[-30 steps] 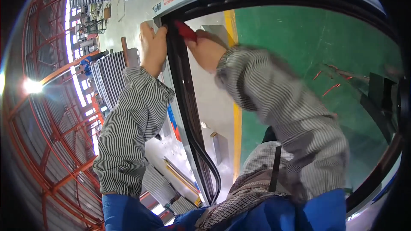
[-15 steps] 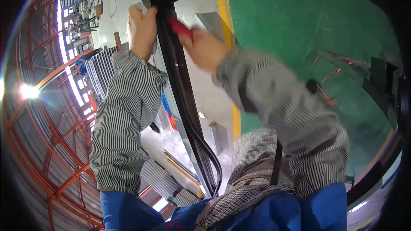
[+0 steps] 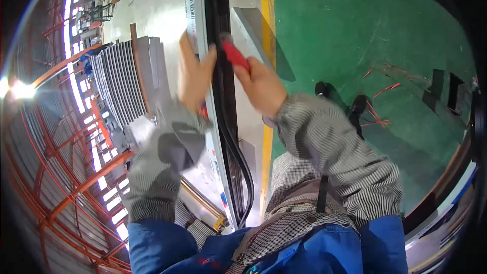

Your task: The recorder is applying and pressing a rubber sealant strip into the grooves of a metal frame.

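A dark frame member [image 3: 231,101] with a pale, film-covered outer side runs lengthwise in front of me. A black rubber strip [image 3: 229,144] lies along it and bows out loose in its lower part. My left hand [image 3: 195,78], smeared by motion, is at the frame's outer side, thumb and forefinger spread, the thumb tip by the strip. In my right hand [image 3: 264,86] is a red-handled tool [image 3: 236,56]. Its greyish head points at the strip, just above and right of my left thumb; blur hides its exact kind and whether it touches.
Left of the frame are stacked grey profiles [image 3: 119,81] and long bars [image 3: 200,198] low down. Through the frame show a green floor [image 3: 319,30], a yellow line [image 3: 267,15], a grey profile piece [image 3: 251,28] and red strips [image 3: 378,114]. My shoes [image 3: 357,106] stand on the green floor.
Both hands have moved from the frame's upper corner down along its side, nearer to me. My left thumb and forefinger have spread apart. The red-handled tool stays in my right hand.
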Demonstrator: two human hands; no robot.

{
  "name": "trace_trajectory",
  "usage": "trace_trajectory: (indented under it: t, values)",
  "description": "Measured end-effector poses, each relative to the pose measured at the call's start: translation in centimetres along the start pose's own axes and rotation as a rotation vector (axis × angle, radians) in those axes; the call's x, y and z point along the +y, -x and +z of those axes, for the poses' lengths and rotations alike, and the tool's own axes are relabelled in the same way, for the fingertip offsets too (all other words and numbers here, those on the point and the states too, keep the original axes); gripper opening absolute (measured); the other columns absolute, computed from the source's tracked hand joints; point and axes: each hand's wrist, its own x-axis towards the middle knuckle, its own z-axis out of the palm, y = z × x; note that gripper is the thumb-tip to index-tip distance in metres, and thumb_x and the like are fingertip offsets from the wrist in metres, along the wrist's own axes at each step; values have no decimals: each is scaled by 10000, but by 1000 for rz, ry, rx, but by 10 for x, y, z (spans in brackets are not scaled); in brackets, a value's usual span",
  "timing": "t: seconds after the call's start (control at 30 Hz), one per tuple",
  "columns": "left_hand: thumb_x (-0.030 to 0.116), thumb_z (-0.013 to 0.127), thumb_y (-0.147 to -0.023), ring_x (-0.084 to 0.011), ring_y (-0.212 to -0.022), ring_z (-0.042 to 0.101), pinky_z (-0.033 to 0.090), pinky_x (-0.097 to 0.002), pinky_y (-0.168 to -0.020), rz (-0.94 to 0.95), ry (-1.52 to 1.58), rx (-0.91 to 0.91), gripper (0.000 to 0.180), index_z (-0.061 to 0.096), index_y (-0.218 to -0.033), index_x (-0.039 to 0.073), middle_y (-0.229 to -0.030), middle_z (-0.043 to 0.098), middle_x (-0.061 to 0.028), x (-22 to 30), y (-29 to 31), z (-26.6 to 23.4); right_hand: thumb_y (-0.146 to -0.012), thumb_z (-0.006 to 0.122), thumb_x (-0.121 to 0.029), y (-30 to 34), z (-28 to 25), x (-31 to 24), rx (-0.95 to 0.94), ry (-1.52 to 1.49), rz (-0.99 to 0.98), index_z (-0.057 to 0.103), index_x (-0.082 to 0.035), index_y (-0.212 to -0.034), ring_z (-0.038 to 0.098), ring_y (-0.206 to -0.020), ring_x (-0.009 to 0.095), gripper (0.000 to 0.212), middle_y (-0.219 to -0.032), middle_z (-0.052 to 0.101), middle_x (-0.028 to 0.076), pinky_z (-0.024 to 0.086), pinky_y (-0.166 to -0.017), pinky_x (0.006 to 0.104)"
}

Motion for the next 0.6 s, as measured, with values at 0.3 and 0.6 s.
trace_trajectory:
  t: [0.3,0.6]
  values:
    - [101,562,-866,-399,-1025,519,406,-408,-896,-164,-194,70,511,319,-1296,-25,-1121,507,-255,-21,154,-15,-907,521,-298,185,31,22,-306,-46,138,534,-50,-916,596,-702,408,248,-759,596,228,461,-606,458]
    - [97,540,-869,-332,-984,508,389,-375,-887,-222,-128,22,417,368,-1225,-36,-1076,501,-211,-22,146,-11,-929,484,-283,113,41,22,-200,-28,162,524,-23,-936,586,-687,410,263,-768,593,228,443,-603,490]
